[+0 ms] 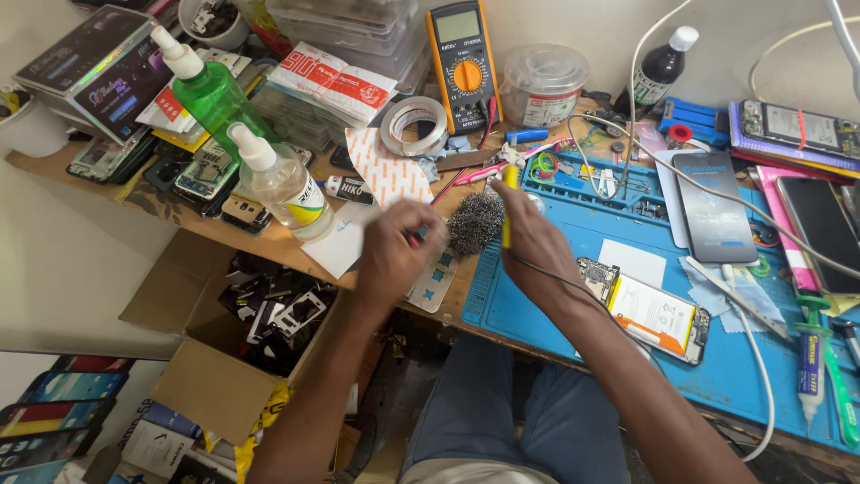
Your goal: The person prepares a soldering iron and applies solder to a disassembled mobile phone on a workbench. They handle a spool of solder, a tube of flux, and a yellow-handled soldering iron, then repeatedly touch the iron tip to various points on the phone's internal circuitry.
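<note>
My right hand point(530, 240) grips a yellow soldering iron point(508, 211) held nearly upright, its black cord running back along my forearm. Its lower end sits beside a grey ball of steel wool point(476, 221) at the left edge of the blue work mat point(555, 314). My left hand point(395, 254) is closed just left of the steel wool, pinching something small and red that is mostly hidden. An opened phone point(647, 309) with its circuit board and battery exposed lies on the mat to the right of my right hand.
Two clear squeeze bottles point(278, 184) and a green one point(210, 90) stand at left. An orange multimeter point(461, 63), a tape roll point(414, 125), a black phone point(714, 208) and white cables lie behind. An open cardboard box point(237, 332) of parts sits below the desk.
</note>
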`<state>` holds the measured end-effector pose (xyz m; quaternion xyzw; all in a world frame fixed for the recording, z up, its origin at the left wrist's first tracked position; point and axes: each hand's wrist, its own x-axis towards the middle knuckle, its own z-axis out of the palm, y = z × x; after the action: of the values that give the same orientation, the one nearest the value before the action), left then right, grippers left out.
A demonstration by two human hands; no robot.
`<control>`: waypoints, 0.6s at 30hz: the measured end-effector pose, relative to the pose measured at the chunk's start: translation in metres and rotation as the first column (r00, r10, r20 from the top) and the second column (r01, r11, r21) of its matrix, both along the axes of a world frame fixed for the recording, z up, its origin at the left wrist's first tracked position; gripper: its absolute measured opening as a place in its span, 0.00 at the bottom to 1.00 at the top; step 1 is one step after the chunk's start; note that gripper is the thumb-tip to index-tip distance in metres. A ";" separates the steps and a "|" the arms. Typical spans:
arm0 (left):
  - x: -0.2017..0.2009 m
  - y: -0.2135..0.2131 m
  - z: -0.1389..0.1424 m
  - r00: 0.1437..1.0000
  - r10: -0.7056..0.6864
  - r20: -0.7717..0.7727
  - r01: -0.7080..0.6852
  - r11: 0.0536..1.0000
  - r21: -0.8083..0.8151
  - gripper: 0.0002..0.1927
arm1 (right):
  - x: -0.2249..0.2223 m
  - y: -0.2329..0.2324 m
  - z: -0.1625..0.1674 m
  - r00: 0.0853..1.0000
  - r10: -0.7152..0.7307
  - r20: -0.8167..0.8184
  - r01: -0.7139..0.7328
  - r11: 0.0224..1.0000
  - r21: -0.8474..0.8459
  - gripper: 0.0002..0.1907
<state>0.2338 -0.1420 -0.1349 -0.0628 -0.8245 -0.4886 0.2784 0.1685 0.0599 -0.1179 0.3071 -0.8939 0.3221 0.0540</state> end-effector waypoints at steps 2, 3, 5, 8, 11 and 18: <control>0.016 0.025 -0.009 0.996 -0.058 0.065 0.052 0.994 0.095 0.03 | -0.016 -0.015 -0.001 0.996 0.064 0.057 -0.059 0.995 -0.082 0.38; 0.016 0.033 -0.013 0.993 -0.109 0.045 0.107 0.993 0.052 0.03 | -0.022 -0.020 -0.001 0.988 0.112 0.105 -0.093 0.980 -0.173 0.37; 0.011 0.040 -0.017 0.978 -0.210 0.012 0.210 0.977 -0.029 0.04 | -0.032 -0.022 0.002 0.977 0.210 0.030 -0.190 0.927 -0.322 0.34; -0.015 0.024 -0.015 0.994 -0.099 0.040 0.099 0.995 0.012 0.02 | -0.034 -0.016 0.006 0.965 0.226 -0.132 -0.259 0.906 -0.336 0.31; -0.032 0.002 -0.012 0.999 -0.035 0.016 0.029 0.961 0.276 0.02 | -0.027 -0.013 0.004 0.993 0.118 0.014 -0.116 0.990 -0.085 0.33; 0.008 0.020 -0.023 0.991 -0.115 -0.067 0.133 0.826 0.548 0.02 | -0.033 -0.013 -0.015 0.968 0.251 -0.018 -0.245 0.957 0.157 0.41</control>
<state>0.2422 -0.1221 -0.1579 -0.0408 -0.6385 -0.7213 0.2652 0.1360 0.0474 -0.1324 0.4261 -0.8693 0.2505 0.0061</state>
